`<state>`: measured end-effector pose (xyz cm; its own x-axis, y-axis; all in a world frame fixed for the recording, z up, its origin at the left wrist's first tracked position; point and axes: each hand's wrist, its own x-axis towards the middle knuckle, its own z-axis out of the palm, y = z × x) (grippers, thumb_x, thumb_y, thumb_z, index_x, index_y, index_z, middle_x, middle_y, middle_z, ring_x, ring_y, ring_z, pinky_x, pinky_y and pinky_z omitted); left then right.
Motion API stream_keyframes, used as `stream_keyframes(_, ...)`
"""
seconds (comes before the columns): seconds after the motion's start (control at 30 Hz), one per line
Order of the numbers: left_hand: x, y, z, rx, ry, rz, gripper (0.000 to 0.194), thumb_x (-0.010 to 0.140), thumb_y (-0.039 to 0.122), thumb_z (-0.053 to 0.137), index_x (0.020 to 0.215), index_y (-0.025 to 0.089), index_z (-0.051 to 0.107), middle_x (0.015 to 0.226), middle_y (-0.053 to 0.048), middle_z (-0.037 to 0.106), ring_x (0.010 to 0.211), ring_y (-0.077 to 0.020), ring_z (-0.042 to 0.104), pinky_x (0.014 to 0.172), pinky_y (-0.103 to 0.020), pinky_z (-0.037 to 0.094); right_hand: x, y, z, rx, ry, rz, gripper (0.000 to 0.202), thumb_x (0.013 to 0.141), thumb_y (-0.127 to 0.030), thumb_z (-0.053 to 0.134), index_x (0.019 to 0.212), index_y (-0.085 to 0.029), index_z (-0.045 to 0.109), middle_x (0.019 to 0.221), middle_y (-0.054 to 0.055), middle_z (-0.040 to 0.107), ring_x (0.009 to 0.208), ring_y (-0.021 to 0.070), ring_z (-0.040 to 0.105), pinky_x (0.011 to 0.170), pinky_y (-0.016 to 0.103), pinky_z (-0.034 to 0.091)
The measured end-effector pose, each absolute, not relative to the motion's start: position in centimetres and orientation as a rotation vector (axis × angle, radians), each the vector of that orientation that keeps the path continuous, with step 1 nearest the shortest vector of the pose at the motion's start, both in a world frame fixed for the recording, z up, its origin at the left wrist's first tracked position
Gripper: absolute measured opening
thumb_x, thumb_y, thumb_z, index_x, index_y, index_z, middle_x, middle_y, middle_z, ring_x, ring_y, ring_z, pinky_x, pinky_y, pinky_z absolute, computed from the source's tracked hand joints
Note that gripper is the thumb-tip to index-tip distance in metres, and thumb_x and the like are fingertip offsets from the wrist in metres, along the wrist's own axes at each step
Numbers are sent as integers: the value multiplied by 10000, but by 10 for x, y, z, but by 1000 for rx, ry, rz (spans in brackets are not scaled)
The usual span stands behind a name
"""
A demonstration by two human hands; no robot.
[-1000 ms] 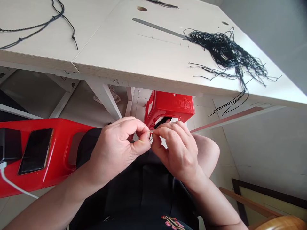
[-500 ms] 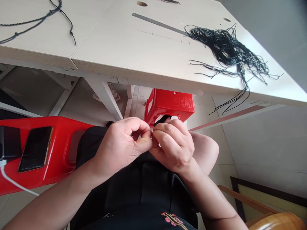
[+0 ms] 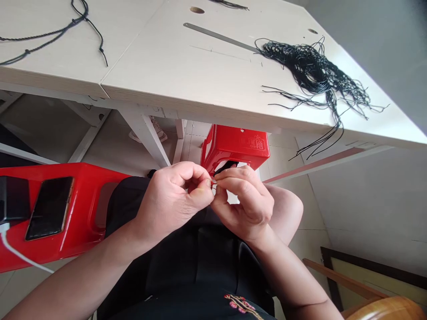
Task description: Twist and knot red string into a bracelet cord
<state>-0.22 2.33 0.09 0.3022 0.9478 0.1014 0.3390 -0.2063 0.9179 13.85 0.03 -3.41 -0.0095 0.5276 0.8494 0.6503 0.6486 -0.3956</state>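
Note:
My left hand point(image 3: 178, 193) is closed in a pinch, thumb pressed to the curled index finger. Touching or almost touching its fingertips are those of my right hand point(image 3: 245, 202), closed in a looser pinch with a gap inside the curled fingers. Something tiny and thin shows where the fingertips meet, too small to name. Both hands are above my lap, below the table's front edge. On the table beyond them lies a tangled bundle of thin black cords point(image 3: 313, 71), some ends hanging over the edge.
The pale table point(image 3: 167, 75) spans the far side, with a metal strip point(image 3: 220, 36) and a braided black cord point(image 3: 50, 33) on it. One red stool point(image 3: 240, 142) stands under the table. At left, another red stool point(image 3: 83, 195) carries a phone point(image 3: 50, 207) and a black box point(image 3: 14, 198) with a white cable.
My right hand has shifted slightly right and its fingers have loosened, opening a gap between thumb and index finger. My left hand has barely moved.

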Motion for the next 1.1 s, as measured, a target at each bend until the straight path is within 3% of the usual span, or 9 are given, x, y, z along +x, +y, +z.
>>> stream_keyframes(0.17,-4,23,-1,1901,1138,1042,123,737,132,582,625,185,587,612,32,607,568,-94,529,519,-213,425,141,-3,-32,-1029,-1694,-210,250,753,23,632,837,-198,552,734,26,709,670,157,647,605,317,520)
stream_keyframes(0.4,-3,20,2,2044,1158,1010,147,766,133,574,633,197,581,634,26,629,603,-115,571,580,-246,453,149,-5,-34,-1066,-1871,-440,134,822,-146,662,817,-214,548,772,32,704,703,172,610,631,334,469)
stream_keyframes(0.63,0,18,4,1885,1153,914,120,749,162,568,635,188,594,628,22,620,578,-102,545,542,-220,437,147,1,-32,-948,-1841,-478,177,808,-95,612,740,-230,519,717,17,676,631,159,566,585,333,422)
stream_keyframes(0.93,-1,22,4,1569,1120,893,101,735,187,591,637,177,611,556,42,557,498,-72,465,448,-174,389,137,-1,-30,-909,-1619,-118,265,729,30,570,803,-221,531,708,15,664,602,143,601,552,306,501)
stream_keyframes(1.1,-5,25,3,1521,1078,887,107,759,209,606,656,181,608,563,39,552,491,-73,457,441,-181,389,142,-8,-27,-952,-1551,401,202,859,-97,533,1015,-214,582,1004,77,680,940,187,668,796,377,600)
